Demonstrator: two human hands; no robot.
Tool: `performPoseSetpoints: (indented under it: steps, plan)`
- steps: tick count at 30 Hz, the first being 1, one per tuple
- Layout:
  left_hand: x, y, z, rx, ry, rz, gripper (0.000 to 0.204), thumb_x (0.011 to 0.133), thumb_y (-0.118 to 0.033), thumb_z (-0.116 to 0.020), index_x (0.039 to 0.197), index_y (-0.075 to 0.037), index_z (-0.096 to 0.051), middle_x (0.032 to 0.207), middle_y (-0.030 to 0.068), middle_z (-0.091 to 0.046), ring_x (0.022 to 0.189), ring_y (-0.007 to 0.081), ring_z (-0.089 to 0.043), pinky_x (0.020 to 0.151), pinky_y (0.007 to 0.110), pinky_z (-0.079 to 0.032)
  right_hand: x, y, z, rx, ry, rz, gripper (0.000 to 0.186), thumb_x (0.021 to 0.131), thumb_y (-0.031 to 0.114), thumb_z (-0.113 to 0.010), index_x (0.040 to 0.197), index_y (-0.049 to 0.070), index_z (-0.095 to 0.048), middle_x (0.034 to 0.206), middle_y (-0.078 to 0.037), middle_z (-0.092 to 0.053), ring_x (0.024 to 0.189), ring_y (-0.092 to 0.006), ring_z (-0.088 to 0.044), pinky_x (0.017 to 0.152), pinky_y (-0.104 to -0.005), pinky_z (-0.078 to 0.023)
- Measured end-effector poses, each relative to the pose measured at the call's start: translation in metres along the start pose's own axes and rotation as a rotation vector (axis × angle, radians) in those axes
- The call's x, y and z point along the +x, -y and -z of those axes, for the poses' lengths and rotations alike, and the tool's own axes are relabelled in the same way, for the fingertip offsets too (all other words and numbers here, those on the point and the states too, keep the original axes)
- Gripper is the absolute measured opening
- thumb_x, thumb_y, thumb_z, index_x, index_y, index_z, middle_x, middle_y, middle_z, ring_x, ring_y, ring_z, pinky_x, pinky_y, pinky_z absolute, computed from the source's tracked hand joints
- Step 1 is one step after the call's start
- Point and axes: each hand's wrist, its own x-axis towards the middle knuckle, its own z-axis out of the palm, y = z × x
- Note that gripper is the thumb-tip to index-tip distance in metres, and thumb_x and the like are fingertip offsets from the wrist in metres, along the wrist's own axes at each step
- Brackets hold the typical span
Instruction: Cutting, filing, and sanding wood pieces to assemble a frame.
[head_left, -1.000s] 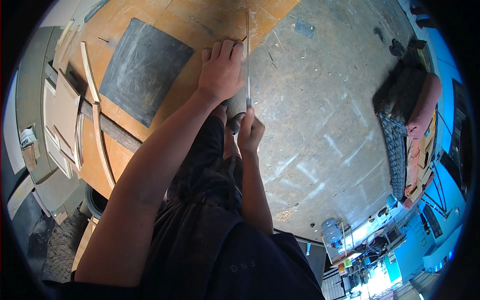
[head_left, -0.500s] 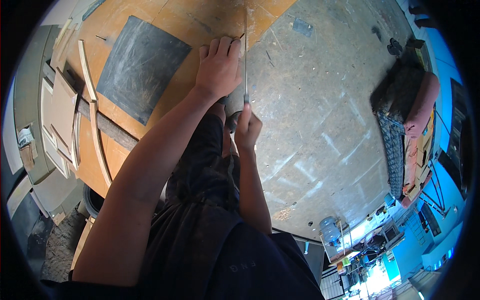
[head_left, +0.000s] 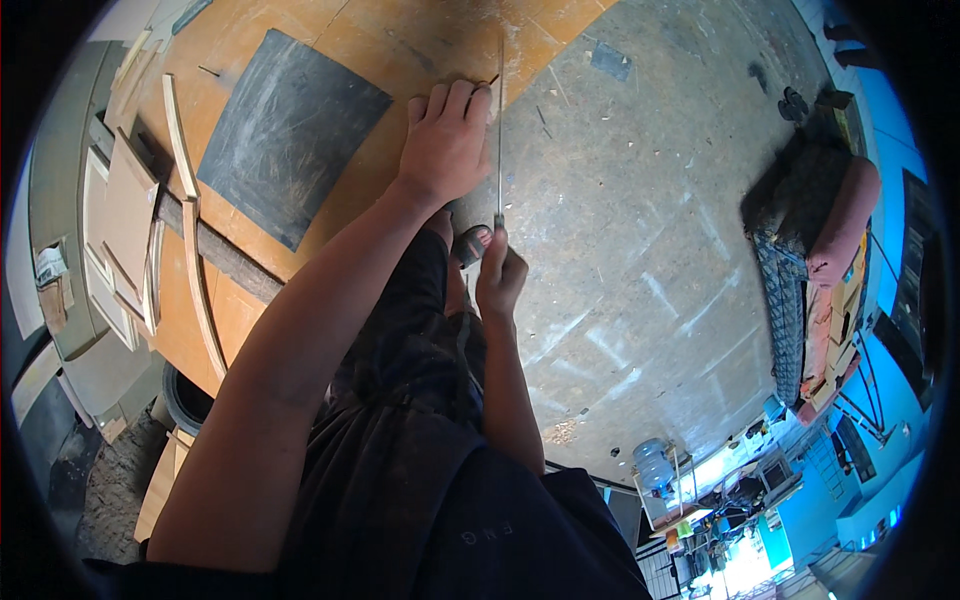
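Blade [head_left: 500,120] probably along board edge [head_left: 520,60]

Orange plywood sheet [head_left: 400,40] flat on concrete floor [head_left: 640,250]; dark grey square sheet [head_left: 285,135] lying on plywood.

The broad orange-brown wooden board [head_left: 400,40] looks matt and scuffed, and the dark grey square sheet [head_left: 285,125] lying on it is dull and scratched. The thin straight metal blade [head_left: 500,120] shows a faint sheen, while the grey concrete floor [head_left: 650,250] is rough, stained and streaked pale.
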Motion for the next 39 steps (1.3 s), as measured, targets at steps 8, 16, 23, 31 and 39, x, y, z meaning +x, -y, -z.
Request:
performPoseSetpoints:
  steps: [8,16,23,31,39]
  plan:
    - [0.0,-0.001,-0.001,-0.009,0.028,0.024,0.033,0.092,-0.014,-0.056,0.124,-0.004,-0.056,0.11,0.012,-0.056,0.104,0.0319,-0.055,0.088,0.047,-0.04,0.043,0.013,-0.021,-0.044,0.043,0.089,0.045,0.107,0.029,-0.047,0.084,-0.007,-0.059,0.065,-0.022,-0.051,0.065,-0.0135,-0.046,0.06,-0.0367,-0.043]
    - [0.004,-0.001,-0.005,0.005,-0.053,-0.026,0.037,0.079,-0.014,-0.064,0.115,-0.006,-0.058,0.106,0.0091,-0.055,0.102,0.0294,-0.053,0.085,0.046,-0.04,-0.007,-0.018,-0.007,-0.004,-0.033,-0.049,0.052,0.107,0.032,-0.048,0.072,-0.004,-0.058,0.054,-0.009,-0.05,0.057,-0.0138,-0.044,0.053,-0.037,-0.039]
    - [-0.001,0.002,-0.005,0.01,-0.019,0.0,0.039,0.079,-0.014,-0.064,0.116,-0.006,-0.057,0.106,0.0094,-0.054,0.101,0.029,-0.053,0.085,0.046,-0.039,0.055,0.019,-0.029,-0.075,0.003,0.094,0.049,0.107,0.031,-0.048,0.078,-0.007,-0.06,0.06,-0.023,-0.051,0.053,-0.0264,-0.042,0.054,-0.0412,-0.04]
    - [0.001,-0.002,-0.003,-0.002,0.004,-0.009,0.044,0.077,-0.013,-0.065,0.12,-0.006,-0.056,0.108,0.0095,-0.054,0.102,0.0288,-0.053,0.086,0.046,-0.039,-0.018,-0.023,0.011,0.017,0.084,-0.123,0.05,0.107,0.031,-0.044,0.08,-0.007,-0.062,0.06,-0.016,-0.056,0.063,-0.0164,-0.056,0.057,-0.037,-0.046]
    - [-0.002,-0.001,0.0,-0.013,0.028,0.037,0.034,0.091,-0.014,-0.057,0.123,-0.003,-0.056,0.11,0.0127,-0.056,0.105,0.033,-0.054,0.088,0.047,-0.04,0.063,0.028,-0.024,-0.073,0.057,0.086,0.048,0.107,0.03,-0.045,0.08,-0.007,-0.06,0.063,-0.025,-0.052,0.056,-0.0266,-0.046,0.059,-0.0418,-0.042]
